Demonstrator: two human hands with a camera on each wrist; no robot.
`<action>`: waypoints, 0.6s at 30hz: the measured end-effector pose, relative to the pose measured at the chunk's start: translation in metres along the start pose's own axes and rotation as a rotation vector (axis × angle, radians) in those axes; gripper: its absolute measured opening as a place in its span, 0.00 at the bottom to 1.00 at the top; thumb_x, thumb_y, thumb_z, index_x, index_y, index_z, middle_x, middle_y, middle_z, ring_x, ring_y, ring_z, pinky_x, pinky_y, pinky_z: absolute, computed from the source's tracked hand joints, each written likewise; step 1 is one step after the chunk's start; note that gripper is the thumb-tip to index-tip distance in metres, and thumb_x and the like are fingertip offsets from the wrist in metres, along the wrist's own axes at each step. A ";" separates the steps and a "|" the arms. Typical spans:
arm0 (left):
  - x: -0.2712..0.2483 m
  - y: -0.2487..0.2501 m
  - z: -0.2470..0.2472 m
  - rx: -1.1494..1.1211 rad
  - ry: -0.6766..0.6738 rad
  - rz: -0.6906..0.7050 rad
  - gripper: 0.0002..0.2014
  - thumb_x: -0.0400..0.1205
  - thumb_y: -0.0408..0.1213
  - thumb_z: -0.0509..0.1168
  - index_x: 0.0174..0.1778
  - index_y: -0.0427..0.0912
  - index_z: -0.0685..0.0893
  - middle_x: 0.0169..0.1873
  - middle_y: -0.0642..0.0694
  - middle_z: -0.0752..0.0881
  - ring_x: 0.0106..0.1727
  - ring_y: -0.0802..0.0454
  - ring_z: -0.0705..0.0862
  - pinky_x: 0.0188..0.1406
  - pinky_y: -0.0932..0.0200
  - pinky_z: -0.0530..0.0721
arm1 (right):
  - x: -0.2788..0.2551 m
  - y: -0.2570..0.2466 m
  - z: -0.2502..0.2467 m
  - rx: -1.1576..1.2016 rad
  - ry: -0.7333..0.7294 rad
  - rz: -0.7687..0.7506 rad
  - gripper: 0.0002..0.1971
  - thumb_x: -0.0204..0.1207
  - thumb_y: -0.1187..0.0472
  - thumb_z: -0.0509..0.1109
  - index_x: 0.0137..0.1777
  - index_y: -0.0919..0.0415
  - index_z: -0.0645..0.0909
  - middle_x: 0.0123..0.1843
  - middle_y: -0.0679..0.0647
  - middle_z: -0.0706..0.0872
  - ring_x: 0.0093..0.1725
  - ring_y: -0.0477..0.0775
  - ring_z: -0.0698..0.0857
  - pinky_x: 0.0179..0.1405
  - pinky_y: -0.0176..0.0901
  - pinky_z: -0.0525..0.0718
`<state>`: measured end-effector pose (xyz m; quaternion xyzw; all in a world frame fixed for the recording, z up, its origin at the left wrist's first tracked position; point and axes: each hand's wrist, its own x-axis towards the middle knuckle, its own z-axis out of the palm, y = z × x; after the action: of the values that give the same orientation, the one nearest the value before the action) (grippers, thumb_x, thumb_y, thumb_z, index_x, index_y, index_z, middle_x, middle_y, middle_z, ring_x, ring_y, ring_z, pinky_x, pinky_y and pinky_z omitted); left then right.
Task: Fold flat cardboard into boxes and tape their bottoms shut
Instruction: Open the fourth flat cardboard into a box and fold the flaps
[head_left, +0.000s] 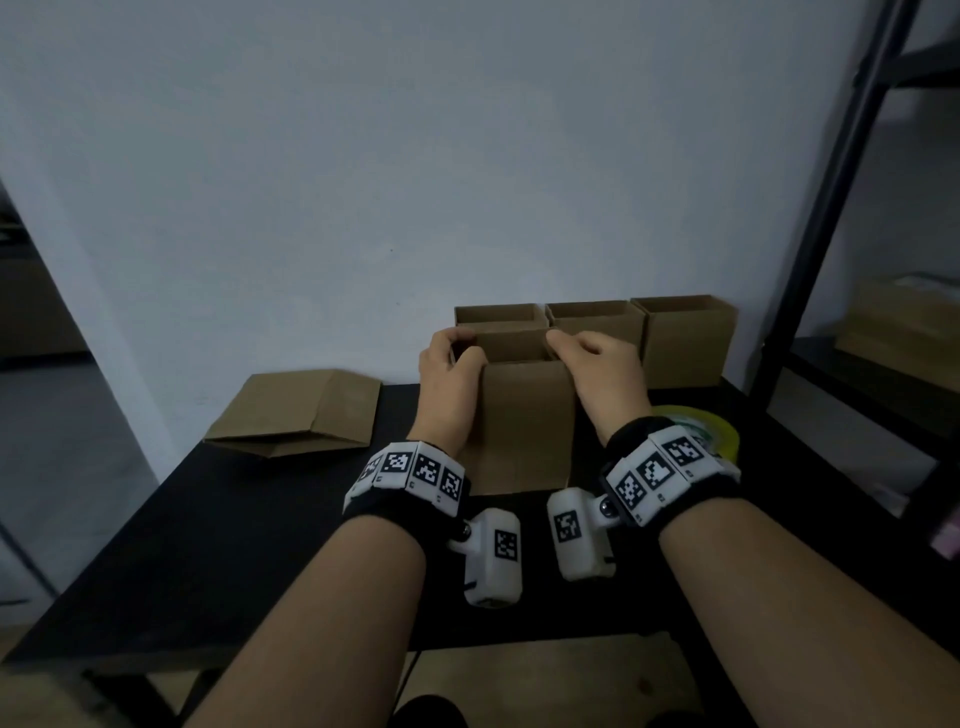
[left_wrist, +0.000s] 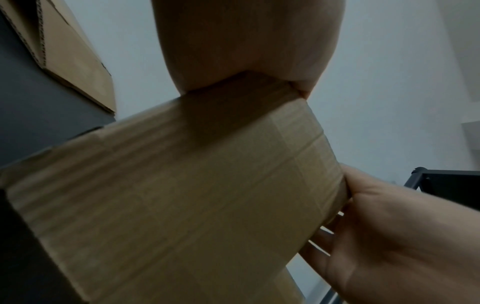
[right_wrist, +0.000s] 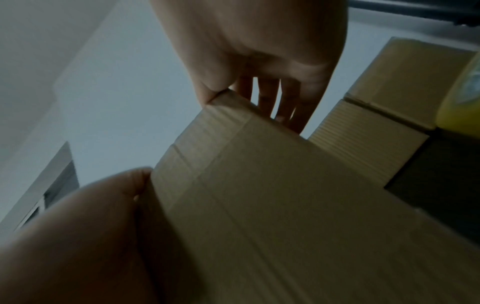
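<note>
At the centre of the head view, on a black table (head_left: 208, 545), a person's two bare hands grasp an upright, open-topped cardboard box (head_left: 524, 426). The left hand (head_left: 449, 384) wraps the box's upper left corner, fingers curled over the rim; the right hand (head_left: 605, 374) takes the upper right corner, fingers hooked over the top edge. Behind the box, along the pale wall, three finished boxes (head_left: 685, 343) stand in a row at centre right. Flattened cardboard (head_left: 301, 415) lies at centre left on the table. A yellow tape roll (head_left: 719, 431) shows partly behind the right wrist. A dark metal shelf frame (head_left: 841, 208) rises along the right edge.

In the left wrist view, the box's side (left_wrist: 182, 195) fills the middle of the frame. The left hand (left_wrist: 246, 41), at top centre, presses against its upper corner, while the right hand (left_wrist: 402, 236) holds the far edge at lower right. The flattened cardboard (left_wrist: 64, 51) sits at upper left.

In the right wrist view, the box (right_wrist: 285, 205) slants across the centre and lower right. The right hand (right_wrist: 259, 51), at top centre, has its fingers (right_wrist: 267, 100) over the box's far rim, thumb at the corner; the left hand (right_wrist: 78, 236) grips the near edge at lower left. Another box (right_wrist: 389, 92) and the yellow tape roll (right_wrist: 462, 98) sit at upper right.
</note>
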<state>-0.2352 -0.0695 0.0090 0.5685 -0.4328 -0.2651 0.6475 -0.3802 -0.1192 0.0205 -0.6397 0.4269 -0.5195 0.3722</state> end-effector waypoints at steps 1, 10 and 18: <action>0.000 0.001 0.000 0.007 -0.005 -0.005 0.18 0.69 0.47 0.59 0.55 0.58 0.78 0.63 0.44 0.76 0.60 0.46 0.79 0.62 0.44 0.80 | 0.000 0.000 0.000 -0.030 -0.019 0.005 0.19 0.81 0.50 0.67 0.45 0.66 0.89 0.42 0.62 0.89 0.43 0.53 0.85 0.43 0.42 0.78; 0.002 0.000 -0.002 0.025 -0.038 -0.002 0.22 0.70 0.45 0.57 0.62 0.56 0.77 0.65 0.45 0.74 0.61 0.49 0.77 0.64 0.46 0.79 | -0.010 0.009 0.002 -0.031 -0.014 0.083 0.34 0.75 0.33 0.60 0.35 0.69 0.79 0.36 0.67 0.83 0.40 0.64 0.85 0.47 0.56 0.83; 0.003 -0.004 -0.011 0.197 -0.029 0.139 0.23 0.80 0.53 0.62 0.71 0.53 0.75 0.68 0.50 0.74 0.63 0.57 0.76 0.61 0.60 0.76 | -0.013 0.006 0.001 -0.133 0.075 0.046 0.29 0.82 0.44 0.59 0.21 0.57 0.64 0.24 0.56 0.70 0.28 0.56 0.73 0.32 0.46 0.71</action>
<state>-0.2234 -0.0670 0.0058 0.5942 -0.5046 -0.1839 0.5988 -0.3817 -0.1092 0.0102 -0.6332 0.4888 -0.5047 0.3246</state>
